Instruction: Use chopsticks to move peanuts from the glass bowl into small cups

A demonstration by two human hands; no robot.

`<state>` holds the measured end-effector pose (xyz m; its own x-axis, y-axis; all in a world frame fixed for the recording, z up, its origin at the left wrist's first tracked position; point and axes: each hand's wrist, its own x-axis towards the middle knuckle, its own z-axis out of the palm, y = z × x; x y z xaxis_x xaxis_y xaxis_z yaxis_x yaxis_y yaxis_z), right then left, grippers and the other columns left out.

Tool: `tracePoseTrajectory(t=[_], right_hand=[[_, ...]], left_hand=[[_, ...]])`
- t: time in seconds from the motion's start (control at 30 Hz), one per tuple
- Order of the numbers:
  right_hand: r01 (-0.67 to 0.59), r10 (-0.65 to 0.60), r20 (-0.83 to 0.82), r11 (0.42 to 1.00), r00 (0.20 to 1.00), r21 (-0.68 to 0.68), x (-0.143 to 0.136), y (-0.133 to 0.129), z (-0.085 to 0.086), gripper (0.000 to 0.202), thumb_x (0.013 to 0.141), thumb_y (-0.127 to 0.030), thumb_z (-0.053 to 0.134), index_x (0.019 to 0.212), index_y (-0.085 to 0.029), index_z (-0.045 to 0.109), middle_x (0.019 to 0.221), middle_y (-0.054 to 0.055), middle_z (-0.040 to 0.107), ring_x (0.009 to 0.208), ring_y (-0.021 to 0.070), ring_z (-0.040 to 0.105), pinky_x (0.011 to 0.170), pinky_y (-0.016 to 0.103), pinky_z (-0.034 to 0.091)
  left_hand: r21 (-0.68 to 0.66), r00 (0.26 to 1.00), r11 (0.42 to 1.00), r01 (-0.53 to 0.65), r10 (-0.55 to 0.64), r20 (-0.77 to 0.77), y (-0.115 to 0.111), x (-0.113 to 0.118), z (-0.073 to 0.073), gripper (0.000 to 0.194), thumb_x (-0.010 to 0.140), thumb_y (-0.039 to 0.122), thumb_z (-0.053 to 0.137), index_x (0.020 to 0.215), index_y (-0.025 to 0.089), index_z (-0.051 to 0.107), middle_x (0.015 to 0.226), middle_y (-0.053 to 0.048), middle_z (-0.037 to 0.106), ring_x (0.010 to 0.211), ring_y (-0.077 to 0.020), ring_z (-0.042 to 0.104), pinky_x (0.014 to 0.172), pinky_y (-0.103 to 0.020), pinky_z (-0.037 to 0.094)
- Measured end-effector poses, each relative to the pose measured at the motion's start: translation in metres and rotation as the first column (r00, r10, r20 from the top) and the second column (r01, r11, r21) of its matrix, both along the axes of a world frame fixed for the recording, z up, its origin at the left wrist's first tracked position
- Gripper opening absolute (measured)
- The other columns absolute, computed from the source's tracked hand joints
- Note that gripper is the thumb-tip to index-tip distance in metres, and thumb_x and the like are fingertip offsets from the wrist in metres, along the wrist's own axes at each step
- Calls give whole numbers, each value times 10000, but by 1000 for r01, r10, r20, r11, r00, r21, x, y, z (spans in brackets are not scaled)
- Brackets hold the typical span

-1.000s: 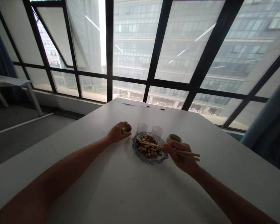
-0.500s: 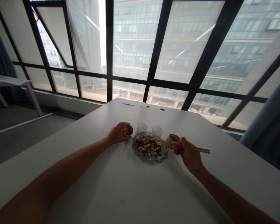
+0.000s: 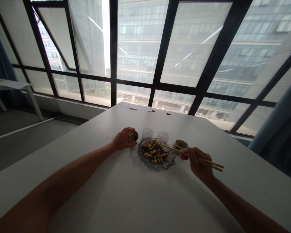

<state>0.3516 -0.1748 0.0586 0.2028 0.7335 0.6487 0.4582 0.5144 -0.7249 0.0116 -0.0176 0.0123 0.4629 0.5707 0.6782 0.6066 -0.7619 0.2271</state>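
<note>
Change at the chopsticks: compared with half a second ago, the right hand [image 3: 200,162] sits slightly nearer the desk's [image 3: 126,197] right edge, and the chopsticks [image 3: 171,148] slant more steeply; more of the spare cup [image 3: 180,145] shows, a dark mark on its side now visible.
Change at the left: against a second ago, the small cup [image 3: 133,137] leans its mouth further toward the viewer, showing more of its inside.
Right hand: fingers closed around the chopsticks in a pinching hold, tips over the far side of the glass bowl [image 3: 158,167]; whether they grip a piece I cannot tell.
Left hand [image 3: 122,139]: thumb and fingers spread to the small cup's width and curled around it, grasping it just beside the bowl, on the side toward the desk's left edge.
Small cup: several pale pieces inside.
Glass bowl: filled with peanut-like pieces [image 3: 154,152] among darker bits; wavy rim.
Spare cup: upright, on the bowl's side toward the desk's right edge; contents unclear.
Clear cups: two, one left [image 3: 147,133], one right [image 3: 163,136], beyond the bowl toward the desk's far edge.
Papers [image 3: 137,107]: by the far-left corner.
</note>
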Motion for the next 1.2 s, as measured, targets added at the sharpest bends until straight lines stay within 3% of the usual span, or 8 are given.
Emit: tracePoseTrajectory(t=[0.07, 0.17, 0.3, 0.47, 0.73, 0.87, 1.03, 1.2], right_hand=[[-32, 5, 230, 993, 973, 113, -6, -6, 13, 445, 908, -577, 604, 668, -216, 706, 603, 67, 724, 538, 206, 690, 539, 318, 558], [-109, 60, 372, 988, 926, 113, -26, -4, 33, 439, 963, -504, 532, 664, -226, 692, 614, 55, 725, 536, 182, 677, 533, 286, 532], [-182, 142, 432, 982, 891, 53, -67, 18, 49, 447, 957, -516, 528, 642, -224, 652, 596, 32, 705, 498, 143, 627, 516, 250, 478], [-297, 285, 418, 954, 863, -36, -99, 42, 52, 495, 917, -617, 554, 651, -210, 641, 572, 8, 657, 492, 117, 543, 507, 236, 439], [-211, 220, 54, 968, 974, -139, -55, 20, 49, 559, 877, -697, 567, 658, -193, 668, 516, 42, 647, 435, 154, 591, 430, 257, 491], [-189, 203, 48, 962, 978, -199, -40, 9, 43, 587, 859, -717, 576, 628, -186, 671, 485, 47, 638, 406, 153, 584, 398, 253, 494], [-198, 223, 100, 956, 970, -217, -36, 14, 28, 545, 866, -683, 601, 668, -182, 679, 541, 54, 676, 463, 163, 631, 442, 254, 535], [-199, 209, 30, 959, 977, -202, -38, 12, 31, 553, 833, -706, 625, 654, -185, 674, 516, 52, 667, 421, 154, 608, 398, 247, 510]], left_hand=[[-5, 1000, 1000, -1, 1, 0, 0, 1, 0, 639, 768, 453, 749, 1311, 215, 511, 1268, -127, 615, 1204, -313, 588, 1024, -468, 521], [-8, 1000, 1000, -3, 3, -2, 0, 1, 0, 638, 764, 446, 751, 1312, 222, 511, 1268, -125, 615, 1204, -312, 589, 1031, -466, 516], [1, 1000, 1000, 13, -13, 7, 0, 1, -1, 626, 782, 451, 735, 1316, 221, 504, 1262, -125, 619, 1183, -304, 597, 1028, -467, 513], [-3, 1000, 1000, 16, -15, 24, -1, 2, -1, 622, 777, 460, 741, 1306, 224, 515, 1242, -123, 630, 1162, -303, 608, 1013, -465, 524], [-39, 1000, 999, -7, 8, 19, -1, 4, 1, 630, 781, 469, 728, 1314, 205, 519, 1260, -144, 623, 1177, -319, 599, 1012, -482, 518], [-54, 999, 998, -37, 39, 33, -1, 4, 1, 617, 774, 471, 732, 1297, 213, 533, 1251, -135, 627, 1166, -316, 609, 1009, -473, 521], [-81, 995, 993, -81, 85, 45, 1, 3, -2, 623, 784, 484, 719, 1311, 217, 521, 1251, -126, 631, 1153, -307, 628, 1000, -454, 527], [-100, 991, 990, -102, 110, 80, 3, 2, -4, 631, 784, 509, 708, 1302, 197, 531, 1240, -134, 642, 1126, -315, 651, 986, -458, 538]])
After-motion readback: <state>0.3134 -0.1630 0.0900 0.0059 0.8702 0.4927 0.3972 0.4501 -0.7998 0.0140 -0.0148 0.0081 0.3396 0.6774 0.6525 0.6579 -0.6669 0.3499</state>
